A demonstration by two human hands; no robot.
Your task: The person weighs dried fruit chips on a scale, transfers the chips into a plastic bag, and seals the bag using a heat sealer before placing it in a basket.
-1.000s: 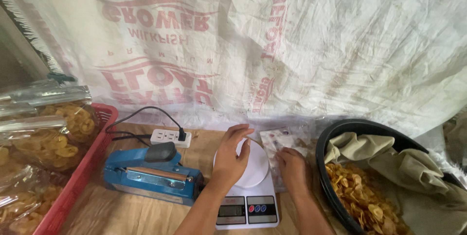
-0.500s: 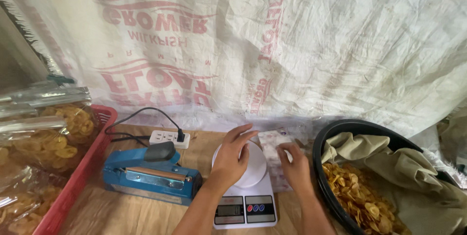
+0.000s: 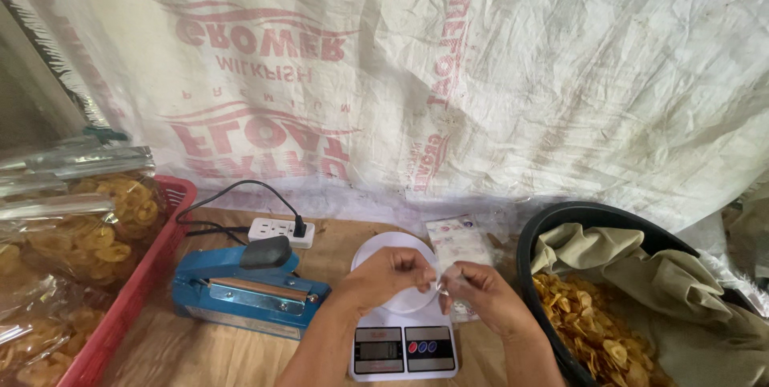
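We pinch a thin clear plastic bag (image 3: 443, 277) btwn left hand (image 3: 384, 273) & right hand (image 3: 481, 297), both closed on it (prob. to part its mouth), above the white digital kitchen scale (image 3: 403, 331).

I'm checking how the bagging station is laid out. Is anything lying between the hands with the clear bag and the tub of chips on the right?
Nothing visible does. Both the left hand and the right hand pinch the clear bag above the white scale. The black tub of chips sits directly right of the right hand, with only bare tabletop between.

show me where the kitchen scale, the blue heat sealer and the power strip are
kitchen scale (image 3: 404, 348), head view, on its display panel.
blue heat sealer (image 3: 240, 291), head view, on its arm.
power strip (image 3: 276, 231), head view, on its white top.
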